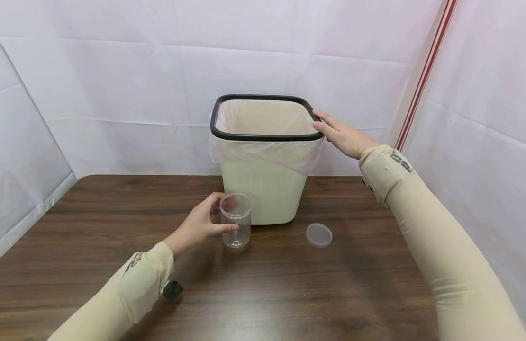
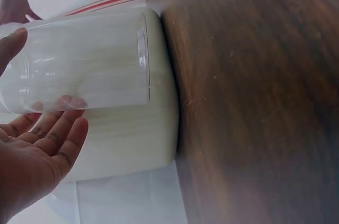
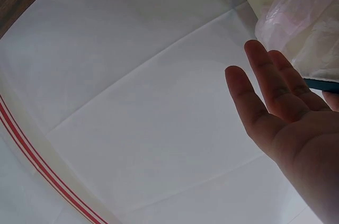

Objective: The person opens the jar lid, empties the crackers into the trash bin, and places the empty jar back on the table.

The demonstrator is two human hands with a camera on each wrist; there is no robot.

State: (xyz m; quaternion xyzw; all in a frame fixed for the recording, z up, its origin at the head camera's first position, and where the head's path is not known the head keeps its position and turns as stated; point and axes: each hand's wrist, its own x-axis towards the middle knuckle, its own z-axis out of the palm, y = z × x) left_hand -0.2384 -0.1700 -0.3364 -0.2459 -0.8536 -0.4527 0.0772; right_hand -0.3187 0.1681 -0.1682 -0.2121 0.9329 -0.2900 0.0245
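Note:
A clear plastic jar, upright and with its top uncovered, is in my left hand. Thumb and fingers grip it from the left, just in front of the pale green bin. In the left wrist view the jar appears raised a little off the table. My right hand touches the right side of the bin's black rim, thumb near the inner edge. The right wrist view shows those fingers nearly straight. On the table, right of the bin's base, lies a round clear lid.
A thin translucent pinkish bag lines the bin and folds over its outside. The bin stands at the back of the dark wooden table. White sheeting hangs behind, with a red-striped strip at the right.

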